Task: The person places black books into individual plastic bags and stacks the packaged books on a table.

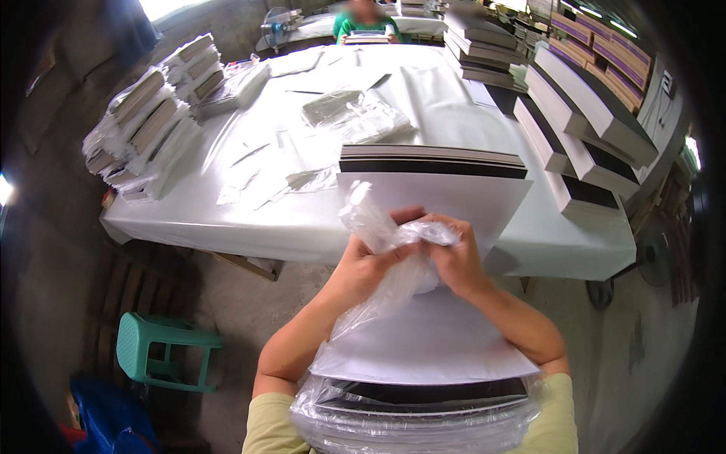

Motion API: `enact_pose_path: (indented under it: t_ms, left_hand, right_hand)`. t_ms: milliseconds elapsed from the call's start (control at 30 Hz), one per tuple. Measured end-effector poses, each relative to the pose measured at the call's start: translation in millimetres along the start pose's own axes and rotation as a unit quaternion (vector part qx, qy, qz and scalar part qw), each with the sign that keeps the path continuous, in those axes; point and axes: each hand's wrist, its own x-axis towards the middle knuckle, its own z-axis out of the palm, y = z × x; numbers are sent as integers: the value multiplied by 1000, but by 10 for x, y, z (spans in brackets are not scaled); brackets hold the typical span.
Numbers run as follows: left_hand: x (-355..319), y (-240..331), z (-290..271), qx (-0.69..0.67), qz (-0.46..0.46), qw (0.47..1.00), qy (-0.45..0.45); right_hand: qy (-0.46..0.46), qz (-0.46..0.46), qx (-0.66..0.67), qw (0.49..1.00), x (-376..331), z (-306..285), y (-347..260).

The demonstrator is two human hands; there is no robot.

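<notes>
A transparent plastic bag (360, 213) is bunched up between my two hands. My left hand (367, 265) pinches it from the left, and my right hand (458, 256) has its fingers closed on the right part. Below the hands, the plastic trails over a white sheet (423, 340) close to my body. Under that sheet sits a stack with a black layer, its near side wrapped in crinkled plastic (423, 431). Just beyond my hands, a stack of white and black boards (431, 161) rests at the table's near edge.
Plastic-wrapped bundles (144, 129) are piled on the left of the white-covered table (189, 216). Thick white-and-black stacks (575, 113) stand at right. Loose plastic packets (355, 113) lie mid-table. A person in green (363, 26) works at the far end. A green stool (162, 348) stands lower left.
</notes>
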Motion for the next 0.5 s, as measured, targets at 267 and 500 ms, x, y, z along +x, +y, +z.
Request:
enact_pose_path:
  t_ms: [267,500]
  left_hand:
    - [12,-200,-26,52,12,997,63]
    - [-44,-116,-68,74,3,996,51]
  right_hand:
    - [126,-118,-102,980,96,-131,-208]
    - [146,-41,-76,985,3,-320,-358]
